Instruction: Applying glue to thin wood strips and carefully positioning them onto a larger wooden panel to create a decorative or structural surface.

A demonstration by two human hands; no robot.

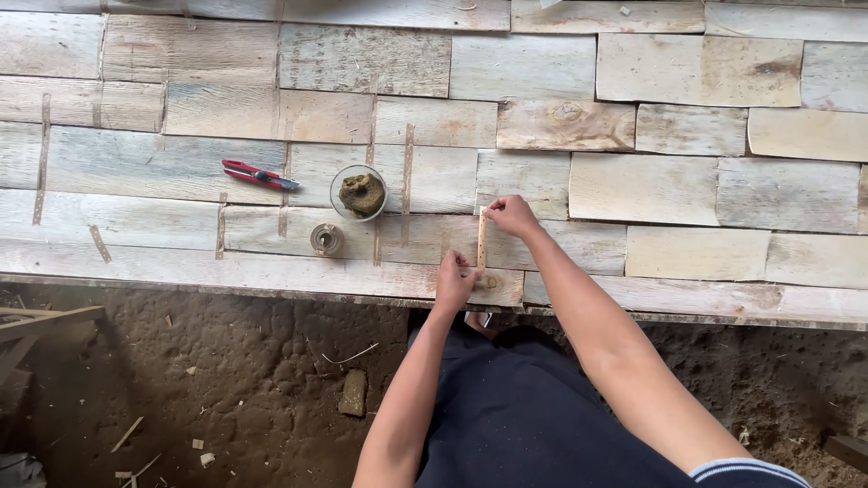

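A thin pale strip (pixel 482 239) lies upright in the frame across the plank surface (pixel 633 190), near its front edge. The right hand (pixel 512 216) pinches the strip's far end at about 12 o'clock, fingers pressed together on it. The left hand (pixel 454 281) sits at the strip's near end, around 7 o'clock from it, fingers curled tight against it; whether they grip or only press cannot be made out. At 9 o'clock from the strip stand a glass bowl (pixel 358 192) of dark lumpy stuff and a small roll (pixel 326 239), with a red cutter (pixel 259 174) farther out. Both elbows are cut off by the bottom edge.
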